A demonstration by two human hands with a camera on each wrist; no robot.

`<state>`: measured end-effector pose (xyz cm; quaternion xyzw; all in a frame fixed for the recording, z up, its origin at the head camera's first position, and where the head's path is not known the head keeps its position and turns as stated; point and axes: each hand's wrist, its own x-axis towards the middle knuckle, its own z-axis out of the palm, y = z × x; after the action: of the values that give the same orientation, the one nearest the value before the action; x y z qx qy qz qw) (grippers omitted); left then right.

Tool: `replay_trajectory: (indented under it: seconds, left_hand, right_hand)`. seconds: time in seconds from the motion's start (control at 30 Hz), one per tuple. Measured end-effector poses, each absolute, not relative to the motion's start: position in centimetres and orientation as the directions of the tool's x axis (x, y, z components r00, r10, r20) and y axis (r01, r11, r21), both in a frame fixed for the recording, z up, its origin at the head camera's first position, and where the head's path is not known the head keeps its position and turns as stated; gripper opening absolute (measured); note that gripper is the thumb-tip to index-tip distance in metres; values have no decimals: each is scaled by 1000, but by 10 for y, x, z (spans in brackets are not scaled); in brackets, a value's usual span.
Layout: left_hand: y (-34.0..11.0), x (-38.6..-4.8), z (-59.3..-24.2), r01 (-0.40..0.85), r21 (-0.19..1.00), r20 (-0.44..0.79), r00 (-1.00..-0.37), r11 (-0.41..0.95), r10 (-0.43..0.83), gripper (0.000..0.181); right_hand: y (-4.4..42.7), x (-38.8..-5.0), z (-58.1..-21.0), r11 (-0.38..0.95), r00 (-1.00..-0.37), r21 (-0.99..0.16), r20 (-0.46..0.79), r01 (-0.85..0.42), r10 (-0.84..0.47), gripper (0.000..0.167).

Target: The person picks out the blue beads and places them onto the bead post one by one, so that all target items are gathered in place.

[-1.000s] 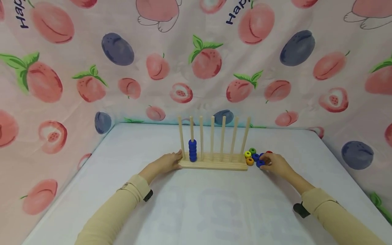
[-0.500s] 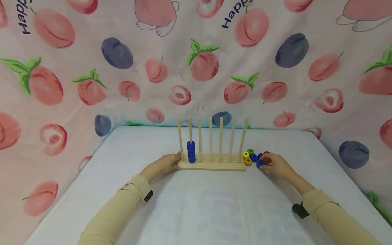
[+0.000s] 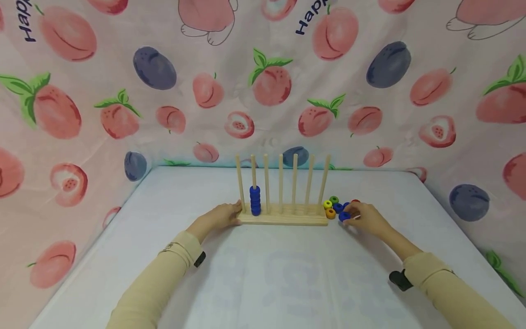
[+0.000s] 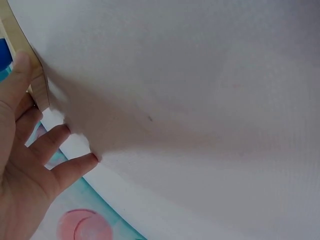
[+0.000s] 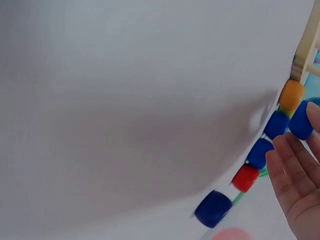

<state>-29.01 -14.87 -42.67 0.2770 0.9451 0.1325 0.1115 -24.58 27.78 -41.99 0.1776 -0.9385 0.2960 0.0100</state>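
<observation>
A wooden peg rack (image 3: 287,218) with several upright pegs stands on the table, a stack of blue beads (image 3: 255,201) on its second peg from the left. My left hand (image 3: 222,216) holds the left end of the rack's base, the thumb on the front edge in the left wrist view, the other fingers spread behind. To the right of the rack, my right hand (image 3: 367,220) pinches a blue bead (image 5: 302,121) between thumb and fingers. In the right wrist view this bead appears raised off the table.
Loose beads lie by the rack's right end: a yellow bead (image 3: 327,204), a green bead (image 3: 334,200), an orange bead (image 3: 330,214), a red bead (image 5: 245,178) and several blue ones. A fruit-print cloth (image 3: 271,91) hangs behind the white tabletop (image 3: 263,274).
The head view has shifted slightly. My right fingers have changed their hold a little, and the blue bead shows more clearly at their tips. My left hand stays on the rack.
</observation>
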Motion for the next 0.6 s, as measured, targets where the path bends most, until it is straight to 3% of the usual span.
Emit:
replay_trajectory:
  seconds: [0.6]
  left_hand:
    - [-149,-289,-427,501,309,-140,-816,808,560,65]
  right_hand:
    - [252,-237,-423,745,-935,-574,118,-340,-336,30]
